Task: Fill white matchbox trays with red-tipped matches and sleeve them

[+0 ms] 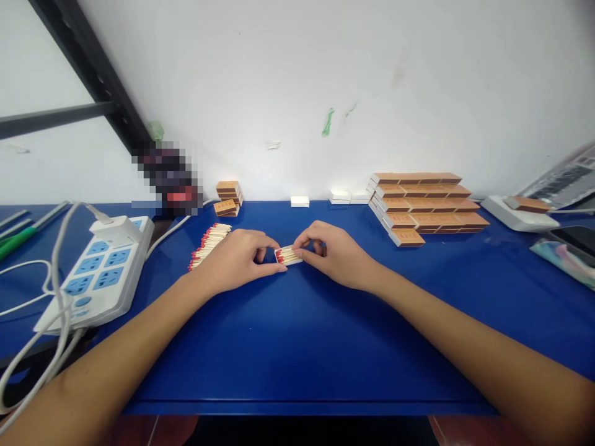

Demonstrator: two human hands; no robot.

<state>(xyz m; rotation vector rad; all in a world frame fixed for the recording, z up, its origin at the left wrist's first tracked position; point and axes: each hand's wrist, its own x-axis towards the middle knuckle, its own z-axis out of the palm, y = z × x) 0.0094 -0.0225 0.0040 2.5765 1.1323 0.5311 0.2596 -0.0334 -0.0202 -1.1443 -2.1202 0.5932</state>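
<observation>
A small white matchbox tray (294, 262) filled with red-tipped matches (287, 254) lies on the blue table in front of me. My left hand (239, 260) grips the tray's left end between thumb and forefinger, by the red match heads. Over at the tray's right end, my right hand (328, 251) has thumb and forefinger pinched at the plain ends of the matches; its other fingers are curled in. A loose pile of red-headed matches (210, 243) spreads out behind my left hand, which partly hides it.
Orange-brown matchboxes (432, 204) form a stepped stack at the back right. A smaller matchbox stack (227, 197) stands back left. White trays (300, 201) line the wall. At left are a power strip (105, 266) and cables; at right, a white device (518, 214) and a phone (576, 238).
</observation>
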